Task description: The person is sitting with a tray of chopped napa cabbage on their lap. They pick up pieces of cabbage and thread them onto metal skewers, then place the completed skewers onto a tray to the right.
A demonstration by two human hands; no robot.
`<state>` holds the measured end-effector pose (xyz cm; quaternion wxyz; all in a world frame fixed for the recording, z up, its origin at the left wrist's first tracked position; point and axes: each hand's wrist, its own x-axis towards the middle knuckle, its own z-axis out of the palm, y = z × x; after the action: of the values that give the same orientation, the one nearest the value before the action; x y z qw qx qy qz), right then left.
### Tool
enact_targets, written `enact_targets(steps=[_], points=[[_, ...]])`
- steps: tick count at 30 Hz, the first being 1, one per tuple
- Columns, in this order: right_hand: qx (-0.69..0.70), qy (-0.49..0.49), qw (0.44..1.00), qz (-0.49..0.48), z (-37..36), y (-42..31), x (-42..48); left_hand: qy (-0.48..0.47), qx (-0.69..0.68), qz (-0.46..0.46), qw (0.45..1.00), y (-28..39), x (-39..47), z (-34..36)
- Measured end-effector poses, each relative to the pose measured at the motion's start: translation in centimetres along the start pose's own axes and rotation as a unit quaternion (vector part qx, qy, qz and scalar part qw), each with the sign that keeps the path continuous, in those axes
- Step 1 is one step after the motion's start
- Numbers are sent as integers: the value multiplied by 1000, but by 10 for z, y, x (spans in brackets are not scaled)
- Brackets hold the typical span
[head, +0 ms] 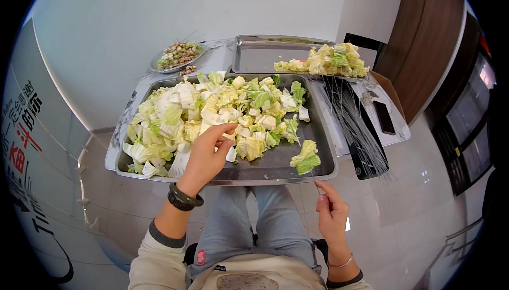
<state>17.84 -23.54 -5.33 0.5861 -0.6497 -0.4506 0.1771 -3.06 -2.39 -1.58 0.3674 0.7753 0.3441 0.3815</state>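
Note:
My right hand (333, 209) pinches a thin metal skewer (317, 188) beyond the front right corner of a deep steel tray (274, 168). Folded napa cabbage leaf pieces (306, 158) are threaded on that skewer, over the tray's bare corner. Above the tray's front middle is my left hand (212, 151), its thumb and index fingertip apart, with nothing visible between them. Cut napa cabbage (171, 109), white stem pieces and yellow-green leaves, is heaped over the tray's left and middle. Some of it is hidden behind my left hand.
A second steel tray (262, 53) holds bunched cabbage skewers (334, 61) at the back right. Loose metal skewers (350, 127) lie on a black board (360, 168) beside a phone (383, 118). A plate (153, 67) of other skewered food (183, 54) stands back left on the table (117, 153).

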Motion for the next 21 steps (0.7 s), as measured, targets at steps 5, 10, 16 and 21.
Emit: enact_targets(steps=[5, 10, 16, 21], points=[[-7, 1, 1000, -7, -4, 9, 0, -110, 248, 141, 952, -12, 18, 14], [-12, -20, 1000, 3, -7, 0, 1, -197, 318, 134, 918, -12, 34, 22], [-6, -1, 1000, 16, -7, 15, 3, -189, 240, 45, 951, 12, 63, 6], [2, -23, 999, 25, -8, 15, 7, -18, 333, 82, 939, -22, 115, -4]])
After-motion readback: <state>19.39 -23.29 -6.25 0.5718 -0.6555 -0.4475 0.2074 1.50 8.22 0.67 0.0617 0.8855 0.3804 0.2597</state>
